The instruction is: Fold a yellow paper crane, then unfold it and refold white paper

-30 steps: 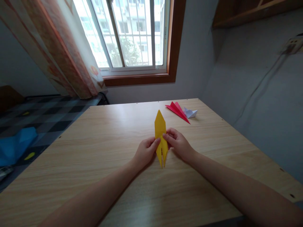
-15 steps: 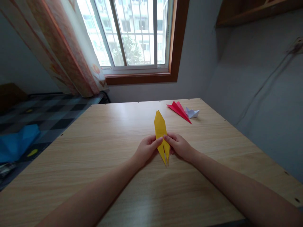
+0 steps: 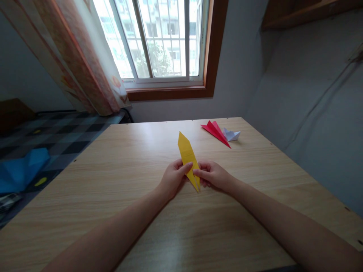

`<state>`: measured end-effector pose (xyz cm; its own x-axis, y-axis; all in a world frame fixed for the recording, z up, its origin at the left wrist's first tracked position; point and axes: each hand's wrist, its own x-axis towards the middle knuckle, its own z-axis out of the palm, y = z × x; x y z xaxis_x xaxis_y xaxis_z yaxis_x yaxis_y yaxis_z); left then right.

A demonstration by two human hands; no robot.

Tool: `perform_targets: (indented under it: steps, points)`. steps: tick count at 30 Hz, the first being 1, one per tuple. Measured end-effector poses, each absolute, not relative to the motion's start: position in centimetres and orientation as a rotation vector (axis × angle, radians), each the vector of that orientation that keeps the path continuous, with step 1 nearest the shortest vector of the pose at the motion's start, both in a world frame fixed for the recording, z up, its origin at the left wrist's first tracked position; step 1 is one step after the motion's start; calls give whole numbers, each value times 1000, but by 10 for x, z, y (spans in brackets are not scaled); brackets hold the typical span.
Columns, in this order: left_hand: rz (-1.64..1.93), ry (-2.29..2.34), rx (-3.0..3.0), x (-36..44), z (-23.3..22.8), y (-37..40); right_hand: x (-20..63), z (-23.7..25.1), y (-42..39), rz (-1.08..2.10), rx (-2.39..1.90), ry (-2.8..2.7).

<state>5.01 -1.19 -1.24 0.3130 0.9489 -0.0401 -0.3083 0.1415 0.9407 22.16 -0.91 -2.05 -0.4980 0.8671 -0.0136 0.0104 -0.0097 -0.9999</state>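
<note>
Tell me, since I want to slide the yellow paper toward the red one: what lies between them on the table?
Nothing: the head view shows bare table between the yellow paper and the red paper.

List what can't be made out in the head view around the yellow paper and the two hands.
- Yellow paper: its middle is covered by the fingertips of the left hand and right hand.
- Each hand's grip: the contact sits behind the fingers.
- White paper shape: too small, partly behind the red paper shape.
- Blue item: cut off by the left edge.
</note>
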Motion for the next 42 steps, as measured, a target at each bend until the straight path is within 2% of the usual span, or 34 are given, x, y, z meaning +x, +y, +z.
perform_targets:
  steps: [13, 24, 42]
  points:
    - [999, 715, 964, 48, -7, -12, 224, -24, -6, 1610, -863, -1659]
    - [1177, 844, 962, 52, -11, -11, 226, -19, -9, 1608, -889, -1718]
    - [1272, 911, 955, 52, -12, -4, 228, -18, -9, 1557, -891, -1784]
